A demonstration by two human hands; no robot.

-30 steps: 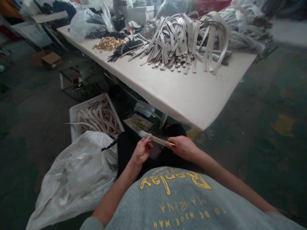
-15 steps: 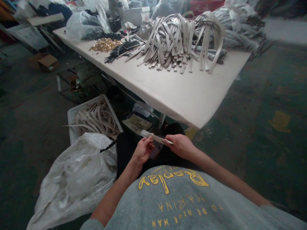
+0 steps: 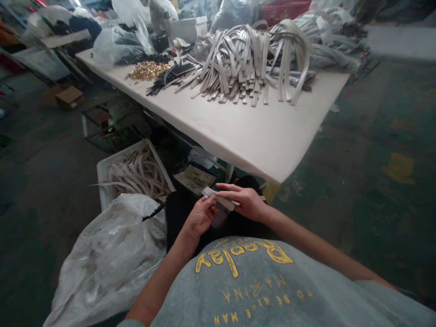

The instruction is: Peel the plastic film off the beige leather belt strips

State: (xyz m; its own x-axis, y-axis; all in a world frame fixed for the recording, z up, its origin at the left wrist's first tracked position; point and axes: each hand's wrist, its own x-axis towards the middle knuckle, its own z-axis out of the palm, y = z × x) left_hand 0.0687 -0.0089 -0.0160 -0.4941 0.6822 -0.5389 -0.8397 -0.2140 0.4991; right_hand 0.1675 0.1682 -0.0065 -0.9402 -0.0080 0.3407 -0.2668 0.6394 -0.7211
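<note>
1. Left hand (image 3: 201, 216) is pinching the strap (image 3: 225, 203) between thumb and fingers.
2. Right hand (image 3: 251, 202) is extending its fingers over the strap; whether it is gripping cannot be told.
3. The strap is lying between both hands, below the bench (image 3: 272, 131), one end poking past the left fingertips.
4. Unlike half a second ago, the right fingers are straightening rather than curling round it.

A cardboard box (image 3: 70, 97) sits on the floor (image 3: 368, 136), a plastic bag (image 3: 111, 47) on the table (image 3: 259, 131).
</note>
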